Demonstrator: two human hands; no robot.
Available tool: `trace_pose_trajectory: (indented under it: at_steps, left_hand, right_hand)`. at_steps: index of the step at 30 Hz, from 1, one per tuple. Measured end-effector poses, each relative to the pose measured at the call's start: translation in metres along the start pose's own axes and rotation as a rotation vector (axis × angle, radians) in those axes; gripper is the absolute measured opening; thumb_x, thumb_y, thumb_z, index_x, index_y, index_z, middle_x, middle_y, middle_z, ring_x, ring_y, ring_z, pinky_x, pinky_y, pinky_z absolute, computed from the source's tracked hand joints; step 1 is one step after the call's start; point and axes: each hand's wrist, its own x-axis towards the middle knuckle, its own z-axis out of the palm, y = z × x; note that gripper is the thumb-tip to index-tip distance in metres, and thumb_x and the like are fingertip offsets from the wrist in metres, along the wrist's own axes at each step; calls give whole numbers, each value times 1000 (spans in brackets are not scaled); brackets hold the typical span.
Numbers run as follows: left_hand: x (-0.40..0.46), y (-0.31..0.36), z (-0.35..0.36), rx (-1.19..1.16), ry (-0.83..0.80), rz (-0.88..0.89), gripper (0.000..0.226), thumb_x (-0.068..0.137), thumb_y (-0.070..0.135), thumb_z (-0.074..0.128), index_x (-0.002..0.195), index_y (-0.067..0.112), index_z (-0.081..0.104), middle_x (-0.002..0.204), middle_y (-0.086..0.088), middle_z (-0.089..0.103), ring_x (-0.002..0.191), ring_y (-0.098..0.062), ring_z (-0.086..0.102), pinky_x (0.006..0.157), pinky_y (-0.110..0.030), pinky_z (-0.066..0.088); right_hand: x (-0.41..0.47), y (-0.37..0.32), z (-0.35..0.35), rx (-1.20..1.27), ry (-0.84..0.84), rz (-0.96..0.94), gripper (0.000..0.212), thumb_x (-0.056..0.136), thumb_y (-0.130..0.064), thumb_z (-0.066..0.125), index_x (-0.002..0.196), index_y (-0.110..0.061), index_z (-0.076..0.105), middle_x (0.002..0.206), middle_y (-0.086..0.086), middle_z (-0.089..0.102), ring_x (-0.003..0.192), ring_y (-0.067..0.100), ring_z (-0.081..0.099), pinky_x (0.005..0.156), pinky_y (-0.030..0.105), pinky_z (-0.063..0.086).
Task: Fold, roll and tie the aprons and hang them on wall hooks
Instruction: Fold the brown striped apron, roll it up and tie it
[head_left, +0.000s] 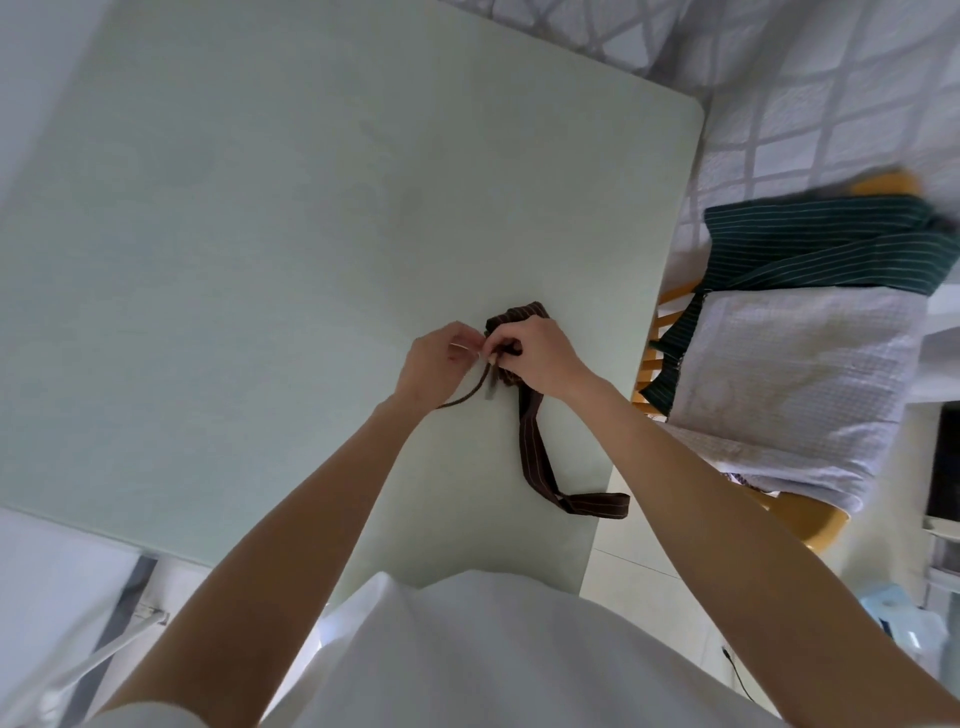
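A rolled brown striped apron (511, 318) lies on the pale green table (260, 234), its far end showing just beyond the knuckles of the right hand (540, 358), whose fingers are curled down over the roll and pinch the tie at its middle. The left hand (441, 361), just beside it with fingertips nearly touching, pinches a thin strap (467, 397) between thumb and curled fingers; the strap trails back under that wrist. A wider striped band (535, 452) runs from beneath the right palm toward the person, and a green striped apron (831, 244) lies well apart on a chair (810, 514) to the right.
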Motion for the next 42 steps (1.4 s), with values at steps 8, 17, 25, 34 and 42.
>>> trace_pose_trajectory:
  at_steps: [8, 17, 25, 34, 42]
  left_hand:
    - [2, -7, 20, -1, 4, 134, 7, 87, 9, 62, 94, 9, 63, 92, 1, 62, 84, -9, 58, 65, -4, 40]
    - [-6, -15, 11, -79, 40, 94, 12, 90, 8, 56, 91, 19, 61, 83, 14, 64, 78, 10, 58, 70, -6, 42]
    - [-8, -20, -2, -29, -13, 178, 11, 87, 16, 65, 97, 18, 65, 87, 11, 66, 80, 2, 59, 67, -9, 41]
    - [-6, -2, -13, 590, -235, 82, 20, 96, 25, 34, 86, 14, 47, 76, 0, 52, 73, -22, 49, 63, -31, 34]
    - [-16, -17, -10, 327, 97, 208, 9, 87, 14, 57, 95, 9, 57, 89, 0, 64, 76, -14, 61, 66, -19, 42]
  right_hand:
    - [-7, 3, -4, -143, 103, -122, 15, 73, 4, 58, 84, -7, 61, 75, 1, 65, 67, 17, 56, 64, 34, 48]
    - [-4, 3, 12, -351, 250, -236, 4, 85, -6, 61, 89, -8, 61, 90, 7, 52, 70, 19, 54, 49, 34, 49]
    - [-10, 6, 16, -325, 260, -279, 9, 82, -10, 67, 88, -16, 64, 83, -1, 57, 76, 16, 56, 48, 35, 50]
    - [-10, 2, 24, -238, 224, -249, 8, 80, -14, 69, 87, -18, 71, 81, 0, 62, 70, 15, 60, 55, 32, 51]
    - [-10, -3, 29, -194, 257, -165, 9, 79, -14, 71, 88, -15, 71, 84, -1, 64, 71, 15, 62, 60, 26, 48]
